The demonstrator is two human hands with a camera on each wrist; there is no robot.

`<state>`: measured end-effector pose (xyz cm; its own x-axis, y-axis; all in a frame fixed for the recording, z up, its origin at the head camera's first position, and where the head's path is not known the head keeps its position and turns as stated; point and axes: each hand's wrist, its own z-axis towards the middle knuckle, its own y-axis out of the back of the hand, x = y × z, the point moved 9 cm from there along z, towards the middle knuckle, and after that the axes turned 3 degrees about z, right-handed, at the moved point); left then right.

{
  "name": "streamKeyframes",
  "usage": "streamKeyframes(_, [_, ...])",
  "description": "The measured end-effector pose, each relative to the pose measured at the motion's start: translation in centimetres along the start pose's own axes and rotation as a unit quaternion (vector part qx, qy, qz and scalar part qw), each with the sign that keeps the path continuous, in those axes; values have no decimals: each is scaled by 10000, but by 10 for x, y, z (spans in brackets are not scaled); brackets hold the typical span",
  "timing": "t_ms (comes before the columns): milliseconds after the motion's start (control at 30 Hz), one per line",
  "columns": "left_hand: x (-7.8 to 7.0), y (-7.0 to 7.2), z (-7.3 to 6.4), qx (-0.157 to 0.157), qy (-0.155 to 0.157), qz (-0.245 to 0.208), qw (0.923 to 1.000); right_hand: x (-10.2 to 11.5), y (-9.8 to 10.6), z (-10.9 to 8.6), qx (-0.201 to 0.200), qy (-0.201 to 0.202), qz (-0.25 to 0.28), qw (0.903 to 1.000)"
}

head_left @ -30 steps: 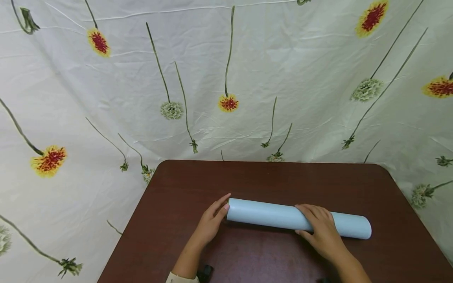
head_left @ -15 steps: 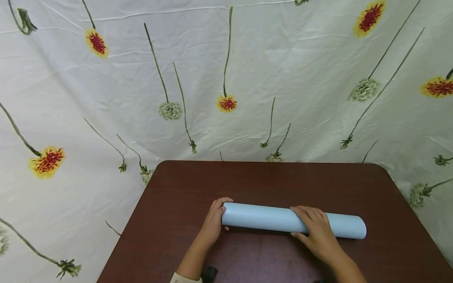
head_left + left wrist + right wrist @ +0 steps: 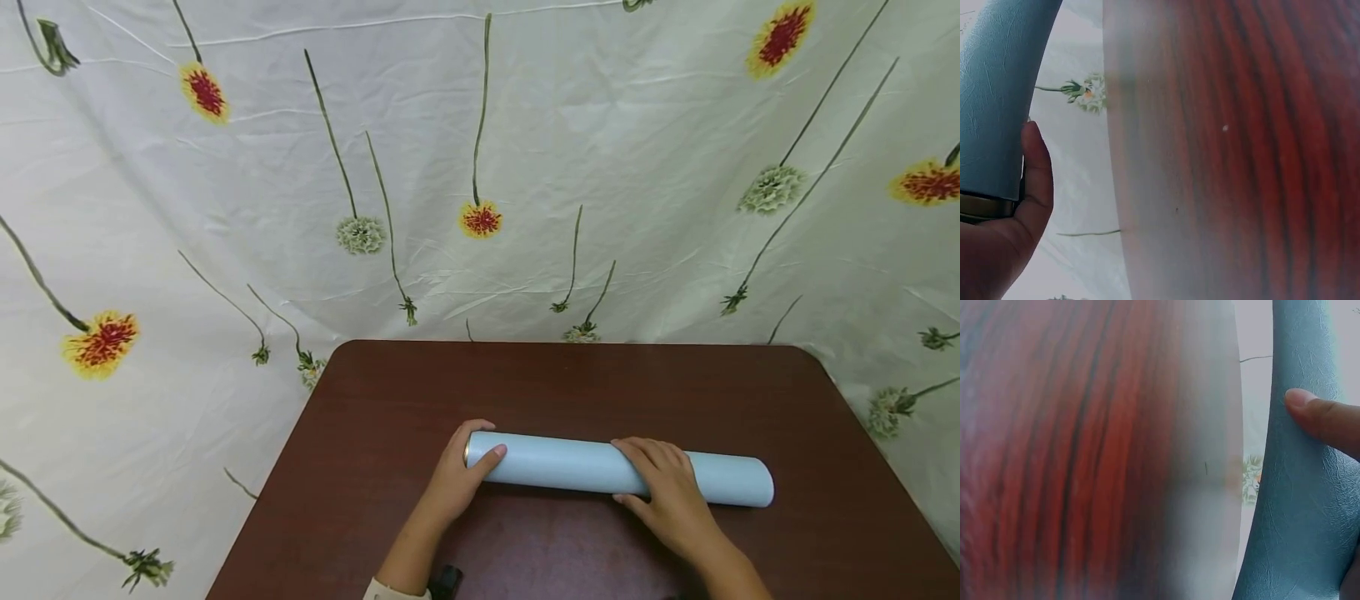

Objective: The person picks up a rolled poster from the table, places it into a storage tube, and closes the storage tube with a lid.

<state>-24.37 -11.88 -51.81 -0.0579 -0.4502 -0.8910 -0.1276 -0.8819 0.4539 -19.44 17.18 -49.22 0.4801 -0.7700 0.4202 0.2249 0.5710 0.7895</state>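
A long light blue tube (image 3: 558, 462) with a leathery, creased surface lies crosswise over the brown table. A brass-coloured rim (image 3: 985, 207) shows at its left end in the left wrist view. My left hand (image 3: 452, 482) grips that end, thumb on the near side and fingers reaching round the far side. Farther right along the tube, my right hand (image 3: 671, 492) is curled over it, fingers across the top and thumb at the near side. In the right wrist view, one digit (image 3: 1322, 419) presses on the blue surface. The tube's underside is hidden.
The dark brown table (image 3: 570, 379) has rounded far corners and a glossy wood grain. Behind and beside it hangs a white cloth (image 3: 675, 125) printed with flowers. A black strap piece (image 3: 447, 581) is at my left wrist.
The tube has shifted slightly left, with both hands on it. My left hand has moved from touching the end to wrapping round it, its thumb now on the near side.
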Motion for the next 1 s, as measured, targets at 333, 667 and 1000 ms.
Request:
streamKeyframes(333, [1,1,-1,-238,42,-451,9987,5,-3,0,-103,61,-44,9999])
streamKeyframes(667, [4,4,0,-381,113,-726,9966,13,-6,3,-229,153,-150,9995])
streamKeyframes(1000, [8,4,-1,-368,120,-973,9945,15,-11,4,-119,107,-206,9997])
